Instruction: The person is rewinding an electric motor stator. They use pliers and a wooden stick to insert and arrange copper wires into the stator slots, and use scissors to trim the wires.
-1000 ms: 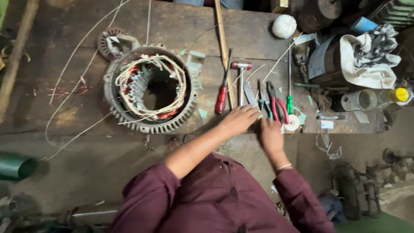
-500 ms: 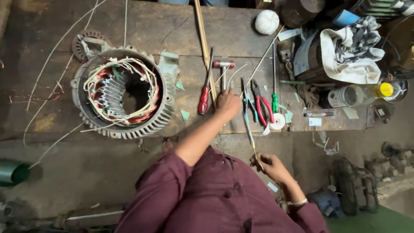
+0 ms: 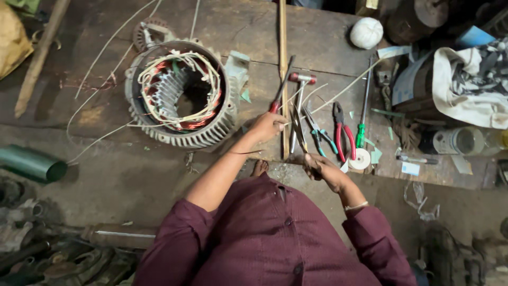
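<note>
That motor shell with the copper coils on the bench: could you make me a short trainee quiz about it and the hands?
1. True or false: the motor shell lies left of the left hand.
2. What does the right hand hold? A scissors, B hammer, C tape roll.
3. What colour are the handles of the pliers?

Key: 1 true. 2 A, the scissors, blades pointing up towards the left hand. 3 red.

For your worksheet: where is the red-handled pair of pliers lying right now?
In the head view, the red-handled pliers lie on the wooden board, right of centre, between the blue-handled pliers and the green-handled screwdriver, just above the right hand.
</note>
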